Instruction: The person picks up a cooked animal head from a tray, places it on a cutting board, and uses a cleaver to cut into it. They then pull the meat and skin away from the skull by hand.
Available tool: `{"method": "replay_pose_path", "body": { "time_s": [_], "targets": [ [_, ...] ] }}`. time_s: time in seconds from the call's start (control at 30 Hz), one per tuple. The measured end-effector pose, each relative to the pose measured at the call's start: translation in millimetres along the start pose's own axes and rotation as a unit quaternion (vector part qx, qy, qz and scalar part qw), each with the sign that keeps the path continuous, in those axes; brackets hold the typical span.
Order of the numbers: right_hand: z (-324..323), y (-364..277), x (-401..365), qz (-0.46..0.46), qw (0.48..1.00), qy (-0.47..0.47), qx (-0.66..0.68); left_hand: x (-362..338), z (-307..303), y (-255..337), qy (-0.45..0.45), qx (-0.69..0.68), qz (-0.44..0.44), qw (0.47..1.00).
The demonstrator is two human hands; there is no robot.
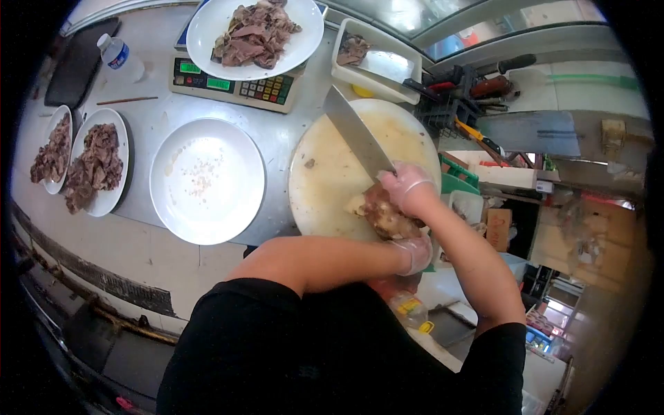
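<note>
My right hand [407,183], in a clear plastic glove, is closed round the handle of a broad cleaver [357,135]. The blade slants up and left over a round, stained cutting board [325,180]. A brownish chunk of cooked meat [387,216] lies at the board's lower right, just below the cleaver's handle end. My left hand [413,253], also gloved, is closed on the near side of this meat; some of its fingers are hidden. A small meat scrap [310,163] sits on the board's left part.
Left of the board is a white plate [235,200] with small bits on it. A digital scale [242,93] carries a plate of sliced meat [256,34]. Two more meat plates and a bottle [121,59] stand farther left. A white bin [342,69] and knife rack [449,104] stand behind.
</note>
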State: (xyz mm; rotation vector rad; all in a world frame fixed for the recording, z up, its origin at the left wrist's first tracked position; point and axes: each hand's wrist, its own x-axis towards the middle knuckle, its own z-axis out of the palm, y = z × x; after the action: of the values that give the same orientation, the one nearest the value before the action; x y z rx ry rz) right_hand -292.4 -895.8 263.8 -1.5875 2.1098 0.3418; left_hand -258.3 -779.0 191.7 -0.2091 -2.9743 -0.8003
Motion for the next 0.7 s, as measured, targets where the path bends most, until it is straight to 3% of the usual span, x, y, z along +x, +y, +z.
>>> {"method": "replay_pose_path", "body": {
  "time_s": [0.07,0.13,0.17,0.23,0.27,0.37,0.43,0.57,0.63,0.67,0.7],
  "targets": [
    [-5.8,11.9,-6.0,0.013,0.998,0.014,0.053,4.5,6.6,-0.7,0.020,-0.020,-0.022,0.999],
    [-14.4,27.8,-15.1,0.025,0.994,0.028,0.107,5.7,-1.7,-1.3,-0.040,0.084,0.057,0.994],
    [-19.6,39.0,-21.0,0.037,0.995,0.079,0.056,6.0,-7.3,-4.0,-0.044,0.088,0.058,0.993],
    [-22.9,66.3,-34.4,0.055,0.989,0.136,0.012,2.3,-28.7,-11.5,-0.114,-0.054,0.028,0.992],
    [-15.3,84.6,-38.4,0.076,0.984,0.158,0.040,-0.8,-36.0,-12.4,-0.120,-0.047,0.032,0.991],
    [26.5,135.5,-51.5,0.107,0.970,0.207,0.063,-13.7,-43.6,-19.3,-0.060,0.030,0.060,0.996],
    [42.3,137.8,-67.8,0.208,0.966,0.149,-0.034,-23.3,-40.9,-28.2,0.072,-0.010,0.104,0.992],
    [96.4,157.4,-73.8,0.226,0.962,0.150,-0.015,-44.4,-85.9,-34.0,0.024,-0.049,0.137,0.989],
    [128.9,168.2,-69.6,0.114,0.956,0.264,0.056,-49.2,-96.1,-35.0,0.034,0.015,0.041,0.998],
    [131.6,166.5,-67.8,0.167,0.966,0.189,0.052,-55.1,-98.5,-40.2,0.024,0.020,0.047,0.998],
    [130.6,163.7,-69.3,0.174,0.963,0.194,0.063,-63.1,-100.7,-48.1,0.139,-0.007,0.038,0.990]
  ]
}}
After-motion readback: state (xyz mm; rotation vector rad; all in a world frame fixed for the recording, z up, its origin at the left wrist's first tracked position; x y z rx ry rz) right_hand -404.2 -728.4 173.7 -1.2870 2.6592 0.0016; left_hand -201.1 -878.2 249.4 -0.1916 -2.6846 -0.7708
